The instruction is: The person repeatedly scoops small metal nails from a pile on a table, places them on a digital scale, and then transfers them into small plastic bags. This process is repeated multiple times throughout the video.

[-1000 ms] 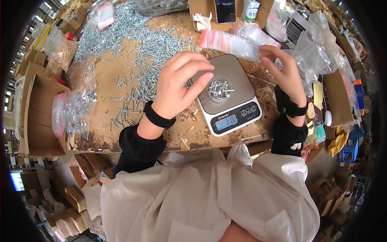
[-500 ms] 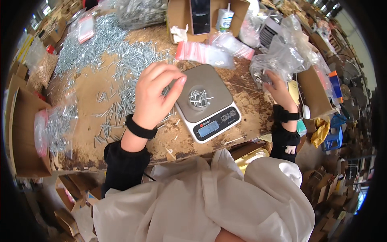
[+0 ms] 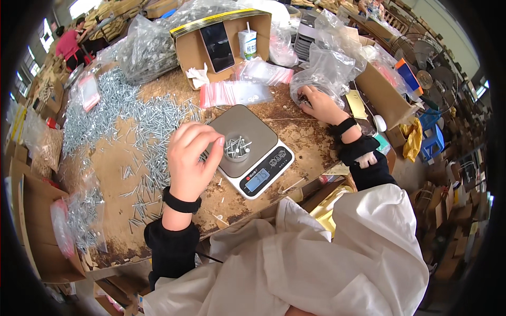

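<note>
A kitchen scale (image 3: 256, 126) with a lit display stands before me, and on its plate sits a small clear cup (image 3: 237, 156) filled with silvery screws (image 3: 240, 145). My left hand (image 3: 192, 155) is at the cup's left side, fingers curled and thumb tip close to the index finger. Whatever it pinches is hidden. Farther right, my right hand (image 3: 320, 106) reaches to the mouth of a clear plastic bag (image 3: 321, 79), its fingers bent around small pieces that I cannot make out. Many loose screws (image 3: 158, 121) lie left of the scale.
Behind the scale are red-edged zip bags (image 3: 232, 94) and an open cardboard box (image 3: 187, 52) with a phone (image 3: 217, 47) and a drink carton (image 3: 247, 43). A bag of screws (image 3: 87, 210) lies at the left edge. A fan (image 3: 427, 63) stands right; other people (image 3: 68, 45) are far left.
The view has turned, so the scale and box appear farther left. My left hand has come lower, beside the cup. My right hand stays at the plastic bag.
</note>
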Motion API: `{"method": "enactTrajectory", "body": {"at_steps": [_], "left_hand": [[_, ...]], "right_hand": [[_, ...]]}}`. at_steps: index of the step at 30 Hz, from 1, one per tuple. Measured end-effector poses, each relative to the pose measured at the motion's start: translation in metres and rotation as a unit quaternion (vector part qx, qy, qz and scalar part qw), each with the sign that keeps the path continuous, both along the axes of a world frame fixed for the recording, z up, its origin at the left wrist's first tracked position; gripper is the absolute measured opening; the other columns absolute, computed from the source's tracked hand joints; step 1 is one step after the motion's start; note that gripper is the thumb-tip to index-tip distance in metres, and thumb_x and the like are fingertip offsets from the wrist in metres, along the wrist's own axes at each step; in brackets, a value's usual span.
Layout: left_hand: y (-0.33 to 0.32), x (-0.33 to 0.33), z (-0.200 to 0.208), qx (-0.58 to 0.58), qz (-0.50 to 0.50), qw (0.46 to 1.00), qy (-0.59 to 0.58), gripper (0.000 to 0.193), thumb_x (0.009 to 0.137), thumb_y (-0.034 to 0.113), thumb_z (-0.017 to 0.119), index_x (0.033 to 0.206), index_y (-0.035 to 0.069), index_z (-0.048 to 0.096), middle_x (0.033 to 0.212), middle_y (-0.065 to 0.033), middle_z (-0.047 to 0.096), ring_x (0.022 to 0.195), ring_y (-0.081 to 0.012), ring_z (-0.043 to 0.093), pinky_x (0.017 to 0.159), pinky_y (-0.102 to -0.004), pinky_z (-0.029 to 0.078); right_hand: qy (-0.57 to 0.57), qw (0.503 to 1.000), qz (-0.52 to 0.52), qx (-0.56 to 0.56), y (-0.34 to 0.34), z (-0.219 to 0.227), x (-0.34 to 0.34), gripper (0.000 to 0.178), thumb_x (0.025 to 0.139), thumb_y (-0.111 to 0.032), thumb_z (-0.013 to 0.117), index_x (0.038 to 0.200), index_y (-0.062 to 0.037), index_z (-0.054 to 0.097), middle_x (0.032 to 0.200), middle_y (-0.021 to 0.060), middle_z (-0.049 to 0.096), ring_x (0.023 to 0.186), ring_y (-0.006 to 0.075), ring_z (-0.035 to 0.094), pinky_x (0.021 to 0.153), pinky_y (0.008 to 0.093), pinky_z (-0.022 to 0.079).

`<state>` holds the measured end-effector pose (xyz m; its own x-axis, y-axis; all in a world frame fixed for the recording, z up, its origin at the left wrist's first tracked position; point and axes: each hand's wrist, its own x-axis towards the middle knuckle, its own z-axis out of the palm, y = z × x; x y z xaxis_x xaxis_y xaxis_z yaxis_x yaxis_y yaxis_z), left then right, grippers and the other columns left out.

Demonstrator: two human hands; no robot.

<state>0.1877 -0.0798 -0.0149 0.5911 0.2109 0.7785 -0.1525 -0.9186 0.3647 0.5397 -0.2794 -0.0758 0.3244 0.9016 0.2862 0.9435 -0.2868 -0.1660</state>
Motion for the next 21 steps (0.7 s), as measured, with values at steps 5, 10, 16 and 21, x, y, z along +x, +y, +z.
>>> {"method": "enactTrajectory", "body": {"at_steps": [5,10,16,21], "left_hand": [[0.004,0.001,-0.004,-0.014,-0.008,1.000,0.003,0.005,0.081,0.007,0.073,0.082,0.005,0.068,0.086,-0.0082,0.066,0.086,-0.0285,0.063,0.077,-0.0386,0.049],[0.008,0.001,-0.005,-0.025,-0.019,1.000,-0.001,0.004,0.082,-0.001,0.070,0.082,0.001,0.067,0.084,-0.0099,0.066,0.081,-0.0264,0.062,0.074,-0.0349,0.049],[0.015,-0.001,-0.011,-0.052,0.005,0.999,-0.013,0.005,0.084,-0.001,0.070,0.082,-0.001,0.065,0.084,-0.0104,0.066,0.076,-0.0243,0.063,0.070,-0.0323,0.049],[0.011,-0.001,-0.010,-0.106,0.033,0.994,-0.019,0.006,0.085,0.000,0.069,0.082,-0.003,0.064,0.082,-0.0101,0.066,0.070,-0.0203,0.062,0.065,-0.0294,0.049]], "right_hand": [[0.012,1.000,-0.004,0.003,0.002,-0.004,-0.007,0.026,0.088,-0.010,0.061,0.111,-0.0051,0.049,0.092,0.0223,0.064,0.089,0.0421,0.063,0.076,0.0488,0.050],[0.005,0.998,-0.001,0.064,0.008,-0.007,-0.015,0.020,0.088,-0.008,0.060,0.106,-0.0050,0.051,0.086,0.0210,0.066,0.085,0.0426,0.063,0.072,0.0502,0.049],[0.036,0.977,-0.083,0.191,0.007,0.023,-0.027,0.020,0.087,-0.009,0.065,0.105,-0.0090,0.058,0.082,0.0161,0.065,0.075,0.0366,0.064,0.066,0.0446,0.049],[0.184,0.941,-0.009,0.284,0.023,0.050,-0.038,0.020,0.088,0.000,0.067,0.105,-0.0023,0.057,0.078,0.0025,0.058,0.067,0.0103,0.054,0.063,0.0264,0.045]]}}
